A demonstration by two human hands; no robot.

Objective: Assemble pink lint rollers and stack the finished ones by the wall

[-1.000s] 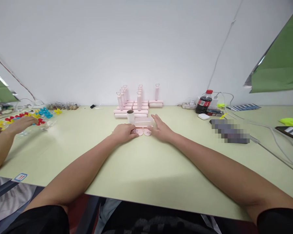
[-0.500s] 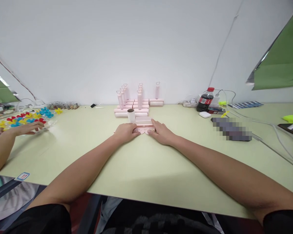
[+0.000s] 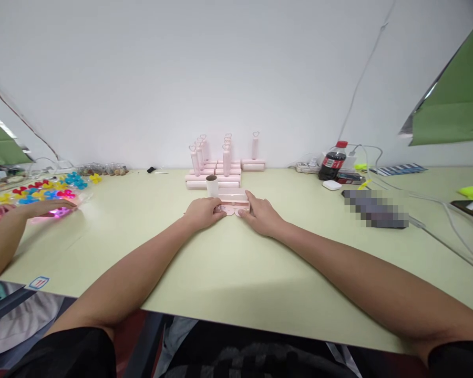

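My left hand [image 3: 204, 212] and my right hand [image 3: 262, 212] are closed around the two ends of a pink lint roller case [image 3: 233, 194] on the table. Their thumbs press near its front edge, where pink rounded parts show. Just behind my left hand stands a white roll [image 3: 212, 187] with a brown, hollow core. Farther back, several pink lint rollers [image 3: 226, 163] lie in rows, their handles upright with heart-shaped loops on top. My fingers hide both ends of the case.
At the left, another person's hand [image 3: 49, 207] is among colourful flower-shaped pieces [image 3: 43, 190], some glowing pink. A cola bottle [image 3: 332, 161], a small white case [image 3: 331, 185], a blurred-out dark device [image 3: 374, 209] and white cables [image 3: 449, 210] lie to the right.
My hands stay on the case with almost no movement. At the left, a pink light now glows under the other person's hand.
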